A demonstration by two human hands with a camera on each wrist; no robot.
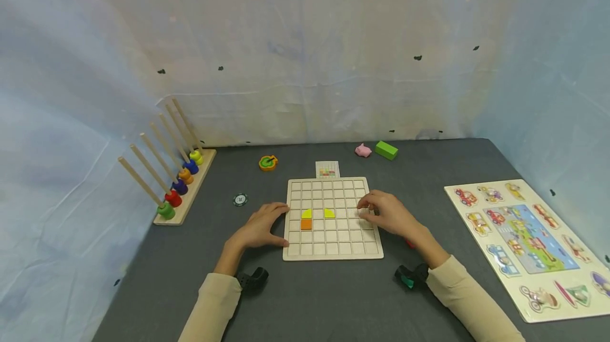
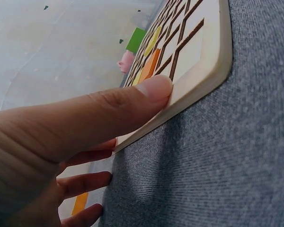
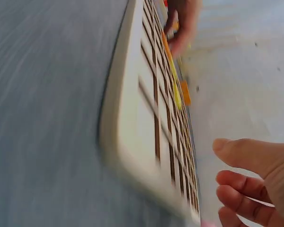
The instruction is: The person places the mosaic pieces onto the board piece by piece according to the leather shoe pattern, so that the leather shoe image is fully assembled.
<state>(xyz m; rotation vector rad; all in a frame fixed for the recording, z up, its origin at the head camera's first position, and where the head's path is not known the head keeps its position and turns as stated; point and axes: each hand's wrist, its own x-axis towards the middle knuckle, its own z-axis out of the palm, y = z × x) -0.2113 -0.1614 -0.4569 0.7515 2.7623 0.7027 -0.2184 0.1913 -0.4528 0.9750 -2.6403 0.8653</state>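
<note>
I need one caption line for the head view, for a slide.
Two hands, left hand and right hand, rest at a wooden grid board with three coloured tiles.

Both arms come in from the bottom in cream long sleeves, forearms angled toward each other, each with a small dark camera strapped at the wrist. The left hand (image 1: 259,228) lies low and palm-down, fingers spread and fairly straight, thumb (image 2: 154,90) stretched out and pressing flat against an edge; the other fingertips (image 2: 92,182) reach forward side by side below it. No real grip there, just contact. The right hand (image 1: 388,214) is a bit raised, knuckles up, wrist bent, fingers loosely curled downward with the tips bunched together. From its wrist view the thumb (image 3: 248,156) and fingers hang relaxed, holding nothing I can make out.
</note>
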